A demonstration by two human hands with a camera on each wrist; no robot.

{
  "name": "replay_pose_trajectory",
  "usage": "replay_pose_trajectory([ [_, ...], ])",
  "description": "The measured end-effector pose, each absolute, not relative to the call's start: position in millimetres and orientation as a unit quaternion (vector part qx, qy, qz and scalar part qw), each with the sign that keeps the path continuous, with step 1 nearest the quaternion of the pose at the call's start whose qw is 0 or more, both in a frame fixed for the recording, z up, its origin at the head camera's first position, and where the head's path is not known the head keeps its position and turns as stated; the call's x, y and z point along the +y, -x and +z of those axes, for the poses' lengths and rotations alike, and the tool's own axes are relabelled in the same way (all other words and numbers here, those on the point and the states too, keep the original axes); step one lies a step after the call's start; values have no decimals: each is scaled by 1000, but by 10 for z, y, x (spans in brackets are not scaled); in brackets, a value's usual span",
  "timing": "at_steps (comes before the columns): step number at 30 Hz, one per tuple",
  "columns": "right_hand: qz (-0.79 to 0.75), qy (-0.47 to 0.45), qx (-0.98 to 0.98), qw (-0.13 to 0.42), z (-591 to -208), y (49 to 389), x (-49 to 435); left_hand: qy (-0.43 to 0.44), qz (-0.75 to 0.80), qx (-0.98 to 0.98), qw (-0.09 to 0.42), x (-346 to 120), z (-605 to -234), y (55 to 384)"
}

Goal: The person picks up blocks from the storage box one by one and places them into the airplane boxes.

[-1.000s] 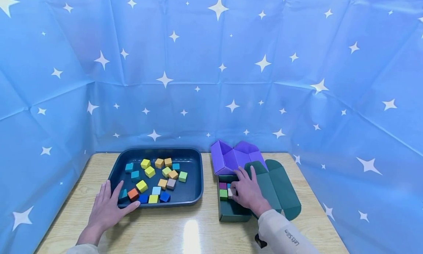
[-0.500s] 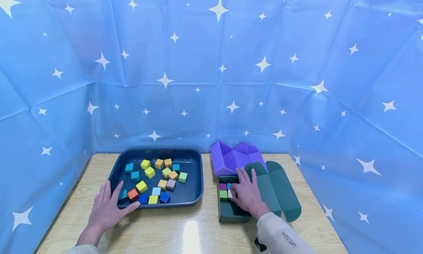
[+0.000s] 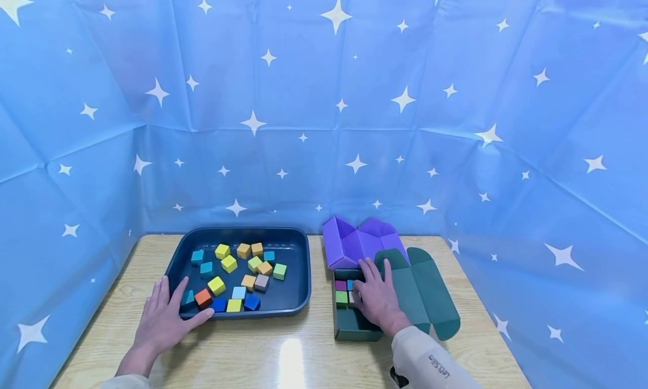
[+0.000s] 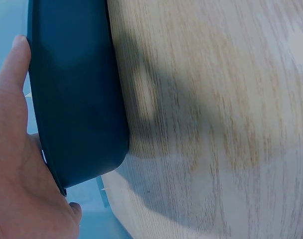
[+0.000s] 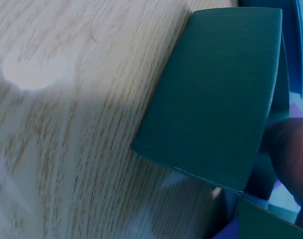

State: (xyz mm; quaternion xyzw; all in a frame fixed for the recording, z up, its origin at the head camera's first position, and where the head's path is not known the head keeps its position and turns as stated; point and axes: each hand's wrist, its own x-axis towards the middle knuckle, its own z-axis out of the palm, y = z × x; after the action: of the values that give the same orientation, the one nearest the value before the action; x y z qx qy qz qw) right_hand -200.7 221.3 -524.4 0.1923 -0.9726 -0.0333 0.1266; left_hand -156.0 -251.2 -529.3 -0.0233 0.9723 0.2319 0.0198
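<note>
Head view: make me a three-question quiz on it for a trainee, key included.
1. Which of the person's hands is at the cubes in the green box?
2. True or false: the orange-red cube lies in the dark tray.
3. Where is the open purple box? A: inside the tray. B: left of the tray. C: behind the green box.

Key: 1. The right hand. 2. True. 3. C.

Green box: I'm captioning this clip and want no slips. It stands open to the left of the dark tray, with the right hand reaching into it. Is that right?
Not quite: the head view shows the green box to the right of the dark tray, not the left. It does stand open, with the right hand reaching into it.
</note>
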Motion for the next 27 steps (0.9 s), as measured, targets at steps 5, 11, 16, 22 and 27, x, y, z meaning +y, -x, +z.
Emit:
replay_pose_trajectory([
  [5, -33, -189, -974, 121, -5251, 2007, 2208, 24, 229, 973, 19, -2509, -5285, 1556],
  [11, -7, -181, -975, 125, -5098, 1980, 2137, 24, 233, 972, 22, -2515, -5286, 1552],
  [16, 35, -181, -977, 109, -4813, 1934, 1916, 25, 233, 972, 16, -2520, -5310, 1556],
  [22, 32, -189, -979, 76, -4664, 2006, 1483, 35, 234, 971, 20, -2513, -5325, 1567],
  [27, 4, -189, -981, 37, -4712, 2180, 1104, 35, 237, 971, 21, -2512, -5320, 1574],
])
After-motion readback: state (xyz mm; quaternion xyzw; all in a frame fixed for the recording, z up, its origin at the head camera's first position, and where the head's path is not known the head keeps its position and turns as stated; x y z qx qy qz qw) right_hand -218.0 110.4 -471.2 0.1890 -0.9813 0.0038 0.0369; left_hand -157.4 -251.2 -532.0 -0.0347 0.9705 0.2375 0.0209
